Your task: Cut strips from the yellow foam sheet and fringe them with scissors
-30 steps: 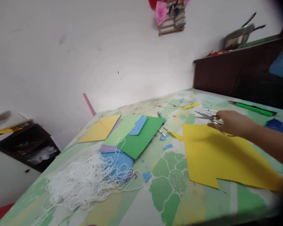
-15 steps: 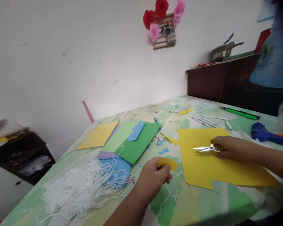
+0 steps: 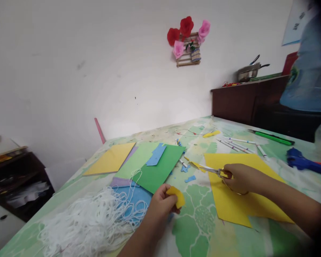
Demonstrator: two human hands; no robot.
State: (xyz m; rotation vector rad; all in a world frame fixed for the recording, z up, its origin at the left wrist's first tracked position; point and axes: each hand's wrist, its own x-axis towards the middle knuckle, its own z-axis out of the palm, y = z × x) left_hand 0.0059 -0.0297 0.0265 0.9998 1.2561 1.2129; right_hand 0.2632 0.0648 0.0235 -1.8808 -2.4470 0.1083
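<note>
Pinched in my left hand [image 3: 164, 201] is a small yellow paper piece [image 3: 177, 197], held just above the table near the blue paper [image 3: 136, 200]. My right hand [image 3: 239, 178] has its fingers in the handles of a pair of scissors [image 3: 215, 171], over the large yellow sheet [image 3: 230, 200]. The scissors' blades point left, past the sheet's left edge, slightly parted. That sheet has a notch cut in its lower edge. Small blue scraps [image 3: 190, 179] and a yellow scrap [image 3: 196, 165] lie between the sheet and the green paper [image 3: 163, 171].
White string [image 3: 88, 221] is heaped at the front left, with yellow boards [image 3: 109, 159] behind. White markers [image 3: 235, 144], a green cutter [image 3: 273, 137] and a blue tool [image 3: 307, 162] lie at the right. A dark cabinet [image 3: 232, 105] and a water bottle [image 3: 306, 78] stand beyond.
My left hand has moved left and slightly down with the yellow piece, which is now tilted. My right hand has carried the scissors left, towards the scraps. The view has shifted slightly.
</note>
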